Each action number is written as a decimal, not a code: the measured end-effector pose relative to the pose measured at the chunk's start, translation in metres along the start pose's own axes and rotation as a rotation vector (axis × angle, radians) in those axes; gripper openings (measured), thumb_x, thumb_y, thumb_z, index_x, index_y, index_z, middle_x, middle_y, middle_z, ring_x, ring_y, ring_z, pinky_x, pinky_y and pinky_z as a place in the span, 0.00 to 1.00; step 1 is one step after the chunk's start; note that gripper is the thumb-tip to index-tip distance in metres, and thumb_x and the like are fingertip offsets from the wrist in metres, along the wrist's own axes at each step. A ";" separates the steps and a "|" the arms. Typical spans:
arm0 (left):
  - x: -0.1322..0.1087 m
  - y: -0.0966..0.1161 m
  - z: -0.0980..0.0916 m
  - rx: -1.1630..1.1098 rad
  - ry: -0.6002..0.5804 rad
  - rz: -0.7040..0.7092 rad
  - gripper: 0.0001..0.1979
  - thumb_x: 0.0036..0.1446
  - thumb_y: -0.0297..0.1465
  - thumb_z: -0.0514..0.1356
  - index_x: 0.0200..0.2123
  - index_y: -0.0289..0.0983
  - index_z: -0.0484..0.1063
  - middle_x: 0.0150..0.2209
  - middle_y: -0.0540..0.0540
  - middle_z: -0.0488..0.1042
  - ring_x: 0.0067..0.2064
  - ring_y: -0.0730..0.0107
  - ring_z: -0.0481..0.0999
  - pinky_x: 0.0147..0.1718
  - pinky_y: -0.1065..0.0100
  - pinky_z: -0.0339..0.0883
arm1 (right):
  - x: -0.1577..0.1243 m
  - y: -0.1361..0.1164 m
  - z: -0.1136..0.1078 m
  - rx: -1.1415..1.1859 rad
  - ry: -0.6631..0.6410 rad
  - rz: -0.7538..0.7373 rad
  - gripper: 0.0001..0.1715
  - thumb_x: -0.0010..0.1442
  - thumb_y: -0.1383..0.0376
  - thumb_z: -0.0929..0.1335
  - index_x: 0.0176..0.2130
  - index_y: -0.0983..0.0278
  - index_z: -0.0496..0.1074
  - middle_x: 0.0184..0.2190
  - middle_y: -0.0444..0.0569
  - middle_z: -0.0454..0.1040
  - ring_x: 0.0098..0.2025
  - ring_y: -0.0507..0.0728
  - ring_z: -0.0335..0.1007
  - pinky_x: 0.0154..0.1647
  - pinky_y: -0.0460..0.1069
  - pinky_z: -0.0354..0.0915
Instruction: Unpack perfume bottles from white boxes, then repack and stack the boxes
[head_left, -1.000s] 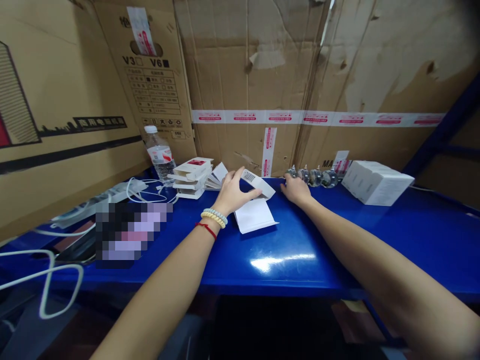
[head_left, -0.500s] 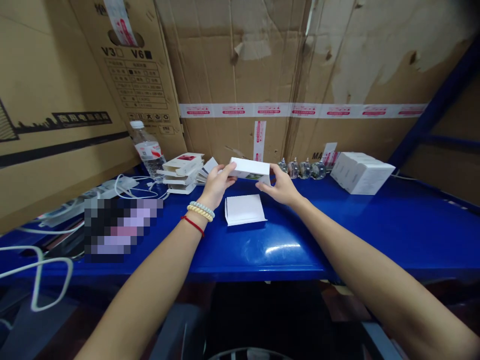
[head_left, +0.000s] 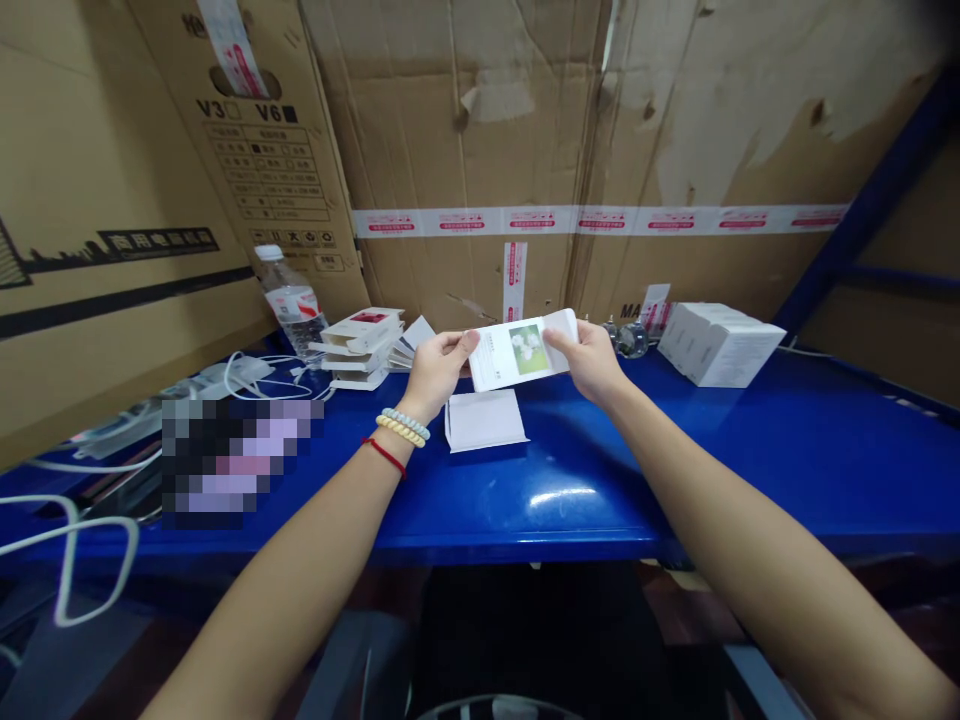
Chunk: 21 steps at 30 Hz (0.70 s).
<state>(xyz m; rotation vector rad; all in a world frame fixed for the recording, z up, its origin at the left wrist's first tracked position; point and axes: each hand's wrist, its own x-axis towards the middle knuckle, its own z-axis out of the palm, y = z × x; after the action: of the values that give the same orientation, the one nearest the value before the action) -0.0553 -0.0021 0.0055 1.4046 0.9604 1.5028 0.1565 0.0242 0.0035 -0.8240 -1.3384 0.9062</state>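
Observation:
A small white carton (head_left: 504,355) with a green-and-white flower picture is held above the blue table (head_left: 585,450), its printed face turned toward me. My left hand (head_left: 435,372) pinches its left end, thumb on top. At the other end my right hand (head_left: 596,362) grips it, thumb pressed on the face near the picture. Below the carton, a white folded cardboard piece (head_left: 487,420) lies on the table. Round clear glass bottles (head_left: 632,338) stand behind my right hand, which partly hides them.
Flattened white cartons (head_left: 364,345) are stacked at the back left, beside a plastic water bottle (head_left: 292,300). White boxes (head_left: 716,345) stand together at the back right. White cables (head_left: 75,540) and a blurred-out item (head_left: 240,460) lie on the left. Large cardboard (head_left: 465,130) walls off the back.
Both hands have tilted the carton so that its flower face now shows, and it has shifted slightly right. More of the glass bottles is now covered. The cardboard piece stays on the table.

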 end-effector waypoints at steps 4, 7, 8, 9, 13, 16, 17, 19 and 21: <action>-0.005 0.011 -0.004 -0.100 -0.139 -0.099 0.24 0.41 0.30 0.70 0.44 0.33 0.72 0.36 0.41 0.80 0.38 0.60 0.80 0.39 0.58 0.76 | -0.002 -0.002 0.003 -0.003 0.002 0.105 0.18 0.48 0.56 0.73 0.34 0.64 0.71 0.28 0.49 0.77 0.26 0.58 0.75 0.21 0.52 0.72; -0.007 0.016 -0.007 -0.127 -0.240 -0.152 0.24 0.40 0.25 0.66 0.45 0.32 0.72 0.36 0.41 0.80 0.38 0.59 0.80 0.41 0.55 0.76 | -0.002 -0.004 -0.002 -0.002 -0.004 0.120 0.17 0.47 0.57 0.73 0.34 0.65 0.71 0.28 0.49 0.77 0.26 0.58 0.75 0.19 0.52 0.71; -0.008 0.017 -0.007 -0.133 -0.248 -0.162 0.24 0.40 0.24 0.66 0.45 0.32 0.72 0.35 0.41 0.80 0.38 0.59 0.80 0.41 0.54 0.75 | -0.001 -0.004 -0.003 -0.002 -0.016 0.126 0.17 0.47 0.57 0.73 0.35 0.65 0.71 0.28 0.49 0.78 0.26 0.58 0.75 0.19 0.52 0.72; -0.009 0.018 -0.007 -0.135 -0.247 -0.171 0.23 0.40 0.23 0.65 0.45 0.32 0.72 0.35 0.41 0.80 0.38 0.59 0.80 0.42 0.54 0.76 | -0.001 -0.004 -0.005 -0.005 -0.026 0.127 0.18 0.47 0.57 0.73 0.35 0.64 0.71 0.28 0.49 0.78 0.27 0.58 0.75 0.20 0.52 0.72; -0.011 0.015 -0.001 -0.115 -0.152 -0.219 0.23 0.39 0.21 0.62 0.44 0.33 0.69 0.34 0.42 0.79 0.36 0.61 0.80 0.38 0.57 0.76 | 0.002 0.000 -0.008 -0.042 -0.013 0.060 0.20 0.45 0.56 0.75 0.35 0.65 0.73 0.31 0.50 0.79 0.31 0.58 0.76 0.32 0.53 0.74; -0.008 0.010 0.002 -0.091 -0.077 -0.237 0.23 0.39 0.19 0.58 0.43 0.35 0.67 0.32 0.45 0.77 0.34 0.64 0.79 0.33 0.62 0.75 | 0.002 0.000 -0.008 -0.022 -0.011 0.061 0.21 0.42 0.56 0.76 0.34 0.66 0.74 0.32 0.50 0.80 0.33 0.58 0.77 0.36 0.53 0.74; -0.007 0.008 0.002 -0.081 -0.057 -0.227 0.23 0.38 0.18 0.56 0.42 0.35 0.66 0.32 0.46 0.76 0.34 0.64 0.79 0.32 0.64 0.74 | 0.002 0.000 -0.008 -0.002 -0.014 0.080 0.22 0.41 0.56 0.77 0.33 0.66 0.74 0.31 0.50 0.80 0.32 0.58 0.77 0.36 0.53 0.74; -0.004 0.005 0.000 -0.026 -0.010 -0.204 0.25 0.37 0.17 0.54 0.43 0.36 0.66 0.33 0.45 0.76 0.35 0.63 0.79 0.33 0.63 0.74 | 0.002 0.000 -0.008 0.037 -0.016 0.116 0.22 0.40 0.56 0.77 0.33 0.66 0.74 0.30 0.50 0.80 0.31 0.58 0.77 0.35 0.54 0.74; -0.002 0.003 -0.003 0.147 0.077 -0.139 0.27 0.37 0.17 0.53 0.45 0.35 0.65 0.38 0.41 0.75 0.39 0.59 0.79 0.36 0.58 0.75 | 0.002 0.000 -0.008 0.054 -0.007 0.136 0.21 0.40 0.57 0.77 0.33 0.66 0.74 0.29 0.50 0.80 0.31 0.59 0.77 0.34 0.54 0.74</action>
<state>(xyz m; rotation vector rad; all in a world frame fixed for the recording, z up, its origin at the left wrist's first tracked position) -0.0589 -0.0047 0.0073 1.3600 1.2125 1.4149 0.1648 0.0264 0.0044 -0.8787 -1.2697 1.0483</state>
